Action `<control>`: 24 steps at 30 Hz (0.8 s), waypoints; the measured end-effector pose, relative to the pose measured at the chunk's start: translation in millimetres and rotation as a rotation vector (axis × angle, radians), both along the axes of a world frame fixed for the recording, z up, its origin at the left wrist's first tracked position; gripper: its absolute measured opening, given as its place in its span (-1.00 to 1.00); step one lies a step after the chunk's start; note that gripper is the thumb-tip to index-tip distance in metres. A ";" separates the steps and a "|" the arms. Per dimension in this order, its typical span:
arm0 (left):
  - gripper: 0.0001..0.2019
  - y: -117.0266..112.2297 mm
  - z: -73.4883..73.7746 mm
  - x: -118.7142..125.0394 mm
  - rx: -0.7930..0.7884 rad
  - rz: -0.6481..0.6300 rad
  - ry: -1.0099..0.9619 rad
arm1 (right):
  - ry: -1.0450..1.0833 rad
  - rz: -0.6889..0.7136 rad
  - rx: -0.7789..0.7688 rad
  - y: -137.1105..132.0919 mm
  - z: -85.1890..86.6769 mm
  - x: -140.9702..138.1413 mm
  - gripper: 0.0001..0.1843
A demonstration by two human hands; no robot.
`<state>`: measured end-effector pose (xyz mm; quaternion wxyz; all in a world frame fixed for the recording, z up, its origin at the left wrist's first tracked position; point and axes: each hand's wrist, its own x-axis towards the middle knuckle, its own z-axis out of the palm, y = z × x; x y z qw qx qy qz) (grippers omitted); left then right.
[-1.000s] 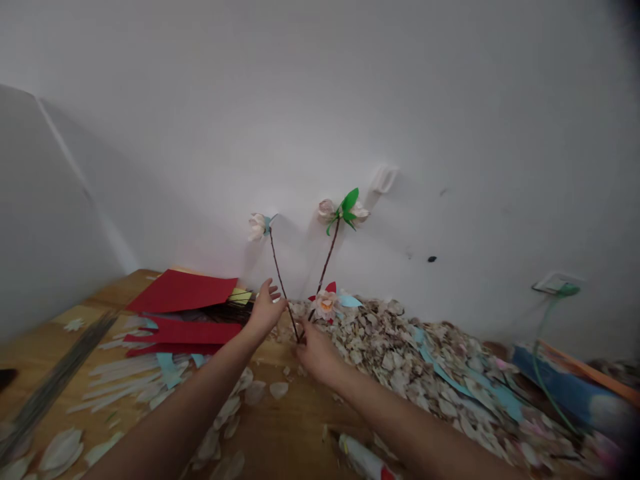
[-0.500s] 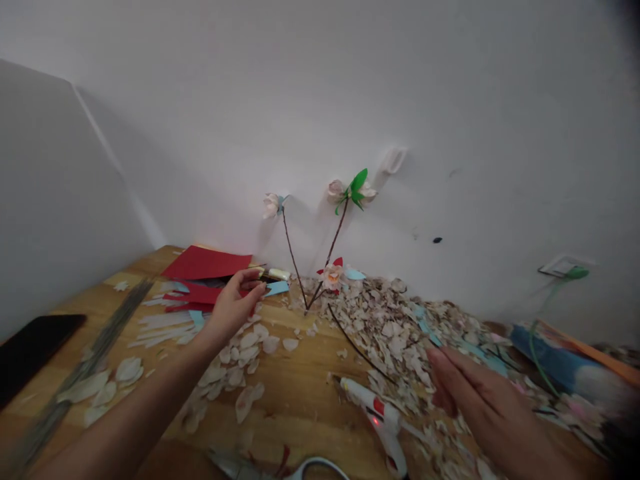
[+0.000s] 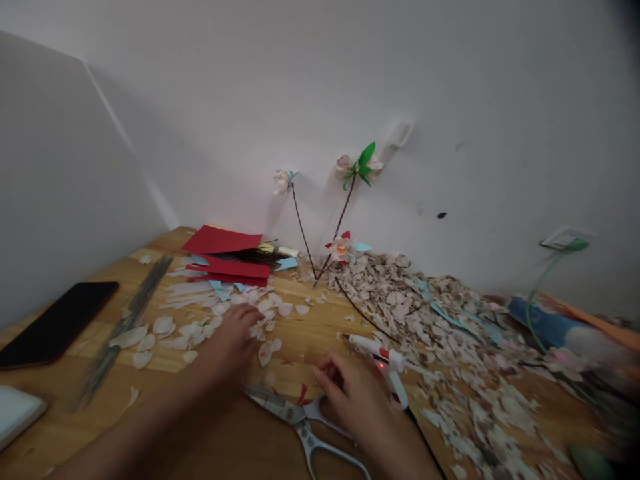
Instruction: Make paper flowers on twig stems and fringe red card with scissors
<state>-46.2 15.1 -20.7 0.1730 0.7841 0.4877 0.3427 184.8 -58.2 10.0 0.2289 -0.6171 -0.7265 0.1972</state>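
Note:
My left hand (image 3: 231,340) lies palm down on the wooden table (image 3: 300,333), fingers stretched over loose pale petals (image 3: 260,317); it is blurred and holds nothing. Lower, my right hand (image 3: 350,397) has its fingers loosely bent and apart, tips on the table beside a small red paper scrap (image 3: 302,393). It touches the handles of the grey scissors (image 3: 305,421) and holds nothing. A white glue gun (image 3: 377,350) with a red light lies just right of this hand. Three paper flowers on thin stems (image 3: 283,180) (image 3: 361,163) (image 3: 343,248) lean on the wall behind.
A big heap of petals (image 3: 400,300) covers the right of the table. Red paper sheets (image 3: 223,240) lie at the back left, with a black phone (image 3: 57,323) and a bundle of thin wires (image 3: 125,323) at the left. A green cable runs from a wall socket (image 3: 565,237).
Both hands have drawn back from the flower stems towards me. The left came down onto the petals and the right moved left to the scissors. The view has tilted down.

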 end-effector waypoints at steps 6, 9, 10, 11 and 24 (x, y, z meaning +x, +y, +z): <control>-0.56 -21.2 -13.1 4.2 0.065 -0.212 0.134 | -0.068 -0.010 -0.019 20.3 -19.0 -24.0 -0.68; -0.58 -20.5 -19.3 3.7 0.088 -0.232 0.178 | -0.078 -0.002 -0.020 24.9 -25.9 -29.4 -0.67; -0.59 -19.8 -20.7 3.5 0.096 -0.233 0.191 | -0.074 -0.001 -0.017 25.6 -27.9 -30.5 -0.73; -0.59 -19.2 -21.7 3.4 0.104 -0.233 0.203 | -0.067 0.000 -0.012 26.0 -29.9 -31.1 -0.79; -0.58 -14.1 -32.4 2.2 0.272 -0.010 0.316 | -0.016 0.012 0.042 23.2 -44.8 -32.1 -0.90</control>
